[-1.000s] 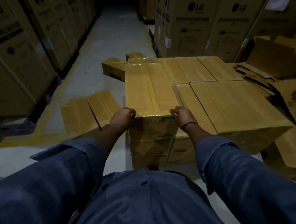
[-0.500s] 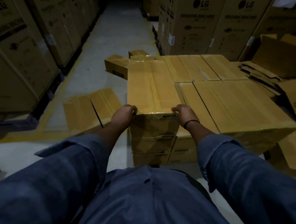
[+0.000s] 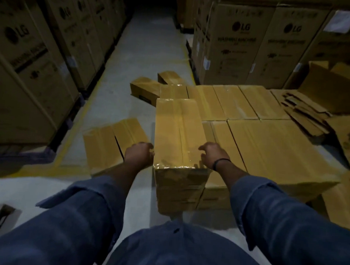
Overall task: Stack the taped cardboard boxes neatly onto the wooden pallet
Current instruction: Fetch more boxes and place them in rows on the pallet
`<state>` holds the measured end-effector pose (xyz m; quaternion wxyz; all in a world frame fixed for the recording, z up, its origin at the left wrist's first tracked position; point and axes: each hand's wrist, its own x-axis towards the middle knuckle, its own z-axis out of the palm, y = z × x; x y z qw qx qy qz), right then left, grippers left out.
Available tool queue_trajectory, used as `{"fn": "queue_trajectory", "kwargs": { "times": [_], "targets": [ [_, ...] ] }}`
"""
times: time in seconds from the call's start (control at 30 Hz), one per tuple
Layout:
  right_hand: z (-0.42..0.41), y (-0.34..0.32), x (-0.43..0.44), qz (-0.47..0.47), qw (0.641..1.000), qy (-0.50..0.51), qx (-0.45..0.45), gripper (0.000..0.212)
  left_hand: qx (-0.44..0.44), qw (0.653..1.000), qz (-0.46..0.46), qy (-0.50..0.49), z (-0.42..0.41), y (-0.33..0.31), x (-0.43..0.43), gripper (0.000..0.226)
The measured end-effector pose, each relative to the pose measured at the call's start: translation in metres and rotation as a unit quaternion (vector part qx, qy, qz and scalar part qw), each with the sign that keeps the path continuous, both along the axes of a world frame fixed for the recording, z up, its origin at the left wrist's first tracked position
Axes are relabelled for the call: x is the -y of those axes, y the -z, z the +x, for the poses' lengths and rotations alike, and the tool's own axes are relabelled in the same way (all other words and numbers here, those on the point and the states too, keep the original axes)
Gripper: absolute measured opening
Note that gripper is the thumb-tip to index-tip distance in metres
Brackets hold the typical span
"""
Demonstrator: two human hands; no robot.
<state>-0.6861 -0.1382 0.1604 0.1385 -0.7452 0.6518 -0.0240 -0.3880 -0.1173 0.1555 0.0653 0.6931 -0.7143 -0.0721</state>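
A tape-sealed cardboard box (image 3: pixel 178 130) lies on top of the near-left column of the stack of taped boxes (image 3: pixel 270 145). My left hand (image 3: pixel 138 154) is curled against its left side near the front corner. My right hand (image 3: pixel 213 154) holds its right edge, thumb spread over the shiny top. The box's front face lines up with the boxes under it. The stack hides the wooden pallet.
Two taped boxes (image 3: pixel 110 147) lie side by side on the floor left of the stack, with more (image 3: pixel 144 88) further back. Flattened cardboard (image 3: pixel 304 117) and an open carton (image 3: pixel 334 90) sit to the right. Tall washing-machine cartons (image 3: pixel 241 40) line the concrete aisle (image 3: pixel 150 48).
Both hands have slid from the box's near corners a little further along its sides. The view has shifted, so the stack sits lower in frame.
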Motion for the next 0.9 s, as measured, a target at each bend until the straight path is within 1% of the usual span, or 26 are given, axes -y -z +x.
{"fn": "queue_trajectory", "kwargs": {
  "times": [0.07,0.17,0.23,0.33,0.47,0.53,0.73,0.83,0.9],
  "targets": [
    [0.004,-0.019,0.011,-0.001,1.0,-0.012,0.001,0.04,-0.011,1.0,0.011,-0.021,0.0,-0.019,0.003,0.038],
    [0.012,-0.032,0.025,0.004,1.0,-0.03,0.006,0.04,-0.039,0.997,0.035,-0.058,-0.002,-0.028,0.009,0.038],
    [0.019,-0.03,0.033,0.009,0.999,-0.044,0.007,0.04,-0.073,0.992,0.05,-0.093,0.0,-0.023,0.014,0.035],
    [0.032,-0.021,0.039,0.02,0.998,-0.056,0.006,0.041,-0.153,0.974,0.07,-0.151,0.007,-0.012,0.017,0.03],
    [0.053,-0.004,0.054,0.048,0.997,-0.066,0.005,0.043,-0.228,0.952,0.091,-0.183,0.02,0.006,0.029,0.026],
    [0.066,0.003,0.07,0.055,0.996,-0.071,0.003,0.045,-0.251,0.943,0.096,-0.195,0.028,0.015,0.042,0.025],
    [0.116,0.027,0.15,0.045,0.996,-0.072,0.004,0.042,-0.296,0.921,0.13,-0.215,0.062,0.053,0.119,0.026],
    [0.144,0.039,0.205,0.047,0.997,-0.063,0.001,0.044,-0.336,0.899,0.165,-0.226,0.078,0.075,0.173,0.03],
    [0.163,0.044,0.241,0.053,0.997,-0.05,-0.003,0.046,-0.352,0.891,0.181,-0.224,0.088,0.084,0.205,0.028]
  ]
}}
